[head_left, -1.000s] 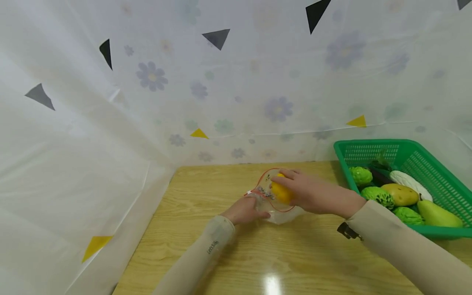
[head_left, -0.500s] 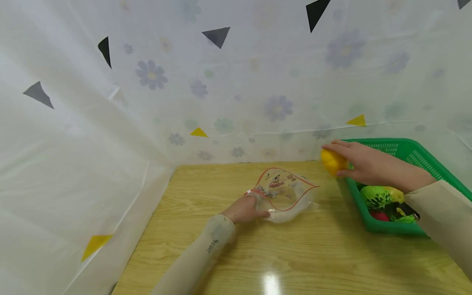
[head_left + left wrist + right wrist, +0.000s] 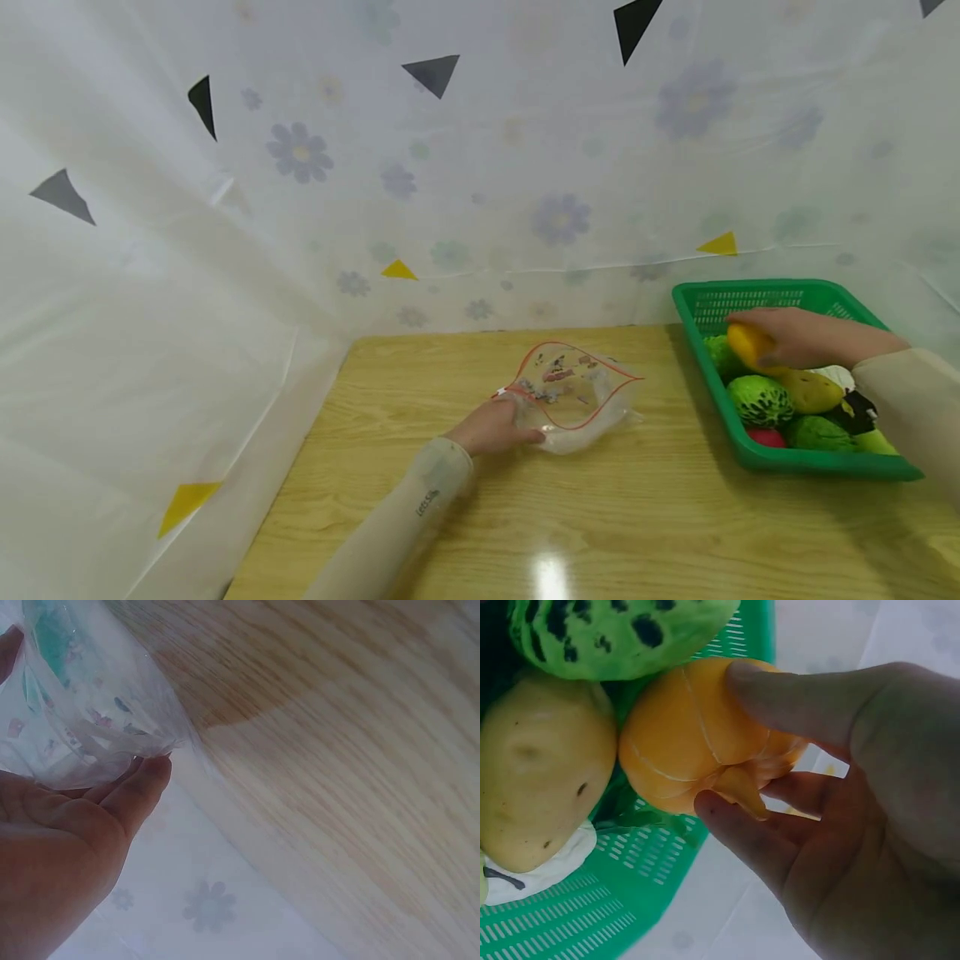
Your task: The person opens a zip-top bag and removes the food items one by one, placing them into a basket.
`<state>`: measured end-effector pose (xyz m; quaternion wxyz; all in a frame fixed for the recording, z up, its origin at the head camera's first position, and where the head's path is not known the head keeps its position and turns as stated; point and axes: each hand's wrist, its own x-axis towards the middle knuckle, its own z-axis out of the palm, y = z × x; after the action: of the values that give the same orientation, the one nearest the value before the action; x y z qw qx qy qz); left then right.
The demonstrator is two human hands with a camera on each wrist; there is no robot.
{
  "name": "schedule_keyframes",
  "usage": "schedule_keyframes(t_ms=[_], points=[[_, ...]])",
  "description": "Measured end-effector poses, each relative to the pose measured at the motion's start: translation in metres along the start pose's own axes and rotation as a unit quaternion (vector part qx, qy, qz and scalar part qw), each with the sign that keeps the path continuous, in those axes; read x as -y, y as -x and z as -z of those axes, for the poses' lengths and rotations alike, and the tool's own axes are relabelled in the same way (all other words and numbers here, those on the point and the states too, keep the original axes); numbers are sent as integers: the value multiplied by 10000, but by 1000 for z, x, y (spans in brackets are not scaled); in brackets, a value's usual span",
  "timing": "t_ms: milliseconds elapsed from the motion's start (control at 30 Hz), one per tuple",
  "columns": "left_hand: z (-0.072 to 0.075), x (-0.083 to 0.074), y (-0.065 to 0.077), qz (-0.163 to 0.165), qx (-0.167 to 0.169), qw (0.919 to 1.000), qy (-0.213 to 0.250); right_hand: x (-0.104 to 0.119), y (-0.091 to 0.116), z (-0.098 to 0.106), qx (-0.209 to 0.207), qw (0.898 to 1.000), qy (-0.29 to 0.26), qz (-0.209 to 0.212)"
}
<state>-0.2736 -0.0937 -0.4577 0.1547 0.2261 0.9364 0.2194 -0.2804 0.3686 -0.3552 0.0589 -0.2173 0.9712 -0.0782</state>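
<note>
My right hand (image 3: 806,335) is in over the green basket (image 3: 825,462) and grips a small orange toy pumpkin (image 3: 747,343). In the right wrist view, the thumb lies on the side of the pumpkin (image 3: 679,727) and the fingers are around its stem end; a spotted green vegetable (image 3: 622,634) and a potato (image 3: 540,772) sit beside it. On the left, a clear zip bag (image 3: 577,417) with a red-edged mouth stands gaping on the table. Its left end is pinched by my left hand (image 3: 491,427), with thumb in front. The left wrist view shows the plastic bag (image 3: 97,727) against the fingers.
More toy produce fills the basket: a green leafy piece (image 3: 821,435), a red piece (image 3: 767,437) and a white one (image 3: 836,375). The wooden table (image 3: 600,525) meets a flower-patterned white sheet (image 3: 465,208) at the back and left.
My right hand has carried the pumpkin from the bag's mouth rightward to the basket and down among the other produce. My left hand has stayed at the bag, which still gapes.
</note>
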Motion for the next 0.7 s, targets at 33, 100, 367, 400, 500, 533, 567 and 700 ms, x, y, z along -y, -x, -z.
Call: schedule_keyframes(t_ms=[33,100,367,400,500,533,567,700], points=[[0,0,0,-18,-13,10000,2,-2,0,-1,13,10000,-41,-15],[0,0,0,-40,-10,10000,11,-4,0,-3,30,9999,-98,2],[-2,0,0,-67,68,9997,225,-3,1,-9,164,9999,-37,-15],[-2,0,0,-59,66,9997,247,-2,2,-10,163,9999,-25,-21],[-2,0,0,-34,39,9996,264,-1,6,-14,166,9999,48,4],[-2,0,1,-17,26,9996,283,-1,7,-15,161,9998,66,27],[-2,0,0,-22,14,9995,301,-1,8,-15,150,9998,99,29],[-2,0,-1,-63,-56,9984,554,4,13,-15,73,9998,161,-7]])
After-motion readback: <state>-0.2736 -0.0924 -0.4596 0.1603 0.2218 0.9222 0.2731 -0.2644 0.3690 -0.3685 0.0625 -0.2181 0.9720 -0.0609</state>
